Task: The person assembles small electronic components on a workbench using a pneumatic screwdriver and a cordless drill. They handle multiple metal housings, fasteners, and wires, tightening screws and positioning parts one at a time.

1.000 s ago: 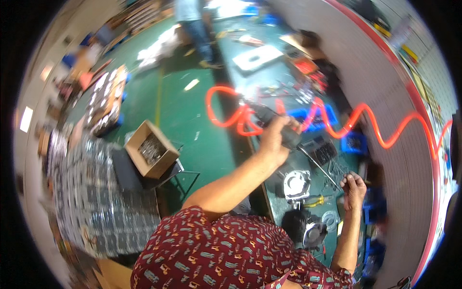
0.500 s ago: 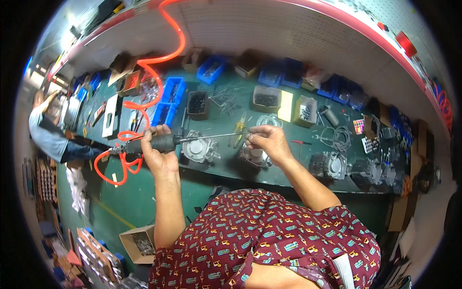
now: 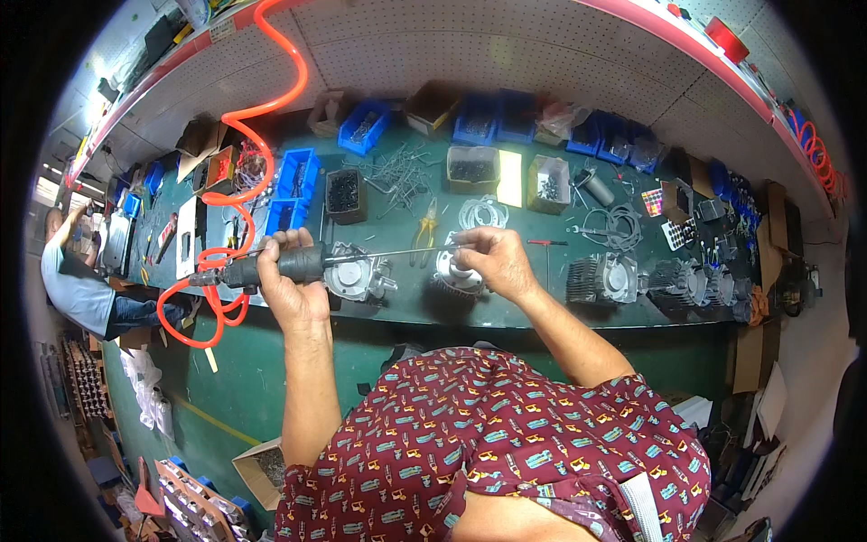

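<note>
Left hand [image 3: 291, 275] fingers wrapped round air tool [image 3: 280, 265]; right hand [image 3: 492, 260] fingers pinching its tip.

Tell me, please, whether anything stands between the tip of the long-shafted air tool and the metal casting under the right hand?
Nothing visible does. The left hand holds the air tool level, its shaft reaching to the right hand, which rests on the metal casting.

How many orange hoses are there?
2. One orange hose loops from upper left to the tool in the left hand; a second hose coils at far right. Others may be hidden.
</note>
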Demonstrator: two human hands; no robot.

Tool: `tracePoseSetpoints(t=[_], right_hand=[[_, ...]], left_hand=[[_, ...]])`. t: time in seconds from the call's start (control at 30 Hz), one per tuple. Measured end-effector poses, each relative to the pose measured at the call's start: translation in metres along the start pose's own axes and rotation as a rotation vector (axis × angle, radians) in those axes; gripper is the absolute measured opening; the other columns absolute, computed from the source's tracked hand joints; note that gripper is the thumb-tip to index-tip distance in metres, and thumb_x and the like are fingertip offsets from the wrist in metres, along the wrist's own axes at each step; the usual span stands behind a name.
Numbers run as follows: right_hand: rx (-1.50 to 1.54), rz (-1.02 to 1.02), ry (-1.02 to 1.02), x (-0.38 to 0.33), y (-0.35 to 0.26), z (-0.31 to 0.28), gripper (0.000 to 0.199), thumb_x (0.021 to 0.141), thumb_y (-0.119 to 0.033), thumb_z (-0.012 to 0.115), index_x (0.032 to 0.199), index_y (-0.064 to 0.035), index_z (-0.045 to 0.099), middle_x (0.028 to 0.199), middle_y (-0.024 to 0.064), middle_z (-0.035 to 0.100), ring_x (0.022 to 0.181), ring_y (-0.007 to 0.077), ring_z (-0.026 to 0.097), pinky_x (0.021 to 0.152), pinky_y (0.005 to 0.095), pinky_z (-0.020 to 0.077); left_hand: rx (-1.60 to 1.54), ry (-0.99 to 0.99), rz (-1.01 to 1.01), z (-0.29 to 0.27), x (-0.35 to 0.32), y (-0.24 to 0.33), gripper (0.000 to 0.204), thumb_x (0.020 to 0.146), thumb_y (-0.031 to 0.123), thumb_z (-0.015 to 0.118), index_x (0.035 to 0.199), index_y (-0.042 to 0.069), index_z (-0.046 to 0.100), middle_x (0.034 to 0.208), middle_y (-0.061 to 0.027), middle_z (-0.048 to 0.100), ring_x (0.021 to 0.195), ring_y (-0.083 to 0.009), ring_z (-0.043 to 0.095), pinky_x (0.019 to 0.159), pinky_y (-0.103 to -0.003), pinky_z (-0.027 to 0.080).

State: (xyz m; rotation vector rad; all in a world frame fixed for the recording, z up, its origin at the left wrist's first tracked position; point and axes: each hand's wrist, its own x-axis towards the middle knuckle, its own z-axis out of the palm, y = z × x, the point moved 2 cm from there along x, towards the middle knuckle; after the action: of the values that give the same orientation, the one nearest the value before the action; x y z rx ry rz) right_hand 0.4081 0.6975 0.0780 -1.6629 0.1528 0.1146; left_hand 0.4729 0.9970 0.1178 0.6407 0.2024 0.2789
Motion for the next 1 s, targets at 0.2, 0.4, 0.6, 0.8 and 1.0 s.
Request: tracePoseSetpoints(t=[0.2, 0.4, 0.6, 0.8, 1.0], right_hand=[[-0.171, -0.086, -0.014, -0.002, 0.000, -0.003, 0.027, 0.086, -0.007, 0.071, 0.109, 0.0066, 0.072, 0.091, 0.0118, 0.076, 0.081, 0.0134, 0.072, 0.075, 0.0285, 0.0579], [-0.344, -0.191, -0.025, -0.007, -0.004, -0.008, 0.027, 0.084, -0.012, 0.073, 0.107, 0.0015, 0.074, 0.096, 0.0167, 0.075, 0.088, 0.0257, 0.075, 0.080, 0.0359, 0.0579], [-0.509, -0.369, -0.139, -0.004, 0.004, -0.020, 0.022, 0.087, -0.014, 0.071, 0.104, -0.0016, 0.072, 0.101, 0.0170, 0.073, 0.097, 0.0349, 0.071, 0.087, 0.0401, 0.0553], [-0.520, -0.323, -0.217, 0.006, 0.028, -0.034, 0.033, 0.078, -0.009, 0.076, 0.110, -0.0009, 0.069, 0.102, 0.0189, 0.072, 0.098, 0.0353, 0.070, 0.087, 0.0422, 0.0554], [-0.762, -0.157, -0.420, 0.027, 0.065, -0.037, 0.034, 0.077, -0.004, 0.067, 0.111, -0.0004, 0.070, 0.103, 0.0209, 0.073, 0.102, 0.0373, 0.070, 0.089, 0.0432, 0.0557]], left_hand=[[0.018, -0.021, -0.003, 0.009, -0.007, 0.001, 0.013, 0.091, 0.011, 0.066, 0.099, 0.003, 0.060, 0.097, -0.0071, 0.064, 0.096, -0.0203, 0.064, 0.105, -0.042, 0.051], [0.060, -0.073, 0.010, 0.017, -0.019, 0.001, 0.013, 0.092, 0.011, 0.066, 0.101, 0.004, 0.061, 0.098, -0.0075, 0.064, 0.097, -0.0200, 0.064, 0.105, -0.043, 0.051], [0.164, -0.152, 0.043, 0.041, -0.038, -0.007, 0.014, 0.093, 0.009, 0.065, 0.105, 0.005, 0.060, 0.102, -0.0089, 0.065, 0.099, -0.0201, 0.064, 0.102, -0.045, 0.053], [0.291, -0.315, 0.060, 0.052, -0.059, -0.044, 0.017, 0.093, 0.006, 0.064, 0.108, 0.003, 0.058, 0.103, -0.0100, 0.065, 0.100, -0.0213, 0.064, 0.101, -0.045, 0.053], [0.406, -0.375, 0.129, 0.040, -0.076, -0.088, 0.021, 0.090, 0.001, 0.066, 0.109, 0.001, 0.057, 0.102, -0.0110, 0.067, 0.096, -0.0213, 0.067, 0.094, -0.038, 0.054]])
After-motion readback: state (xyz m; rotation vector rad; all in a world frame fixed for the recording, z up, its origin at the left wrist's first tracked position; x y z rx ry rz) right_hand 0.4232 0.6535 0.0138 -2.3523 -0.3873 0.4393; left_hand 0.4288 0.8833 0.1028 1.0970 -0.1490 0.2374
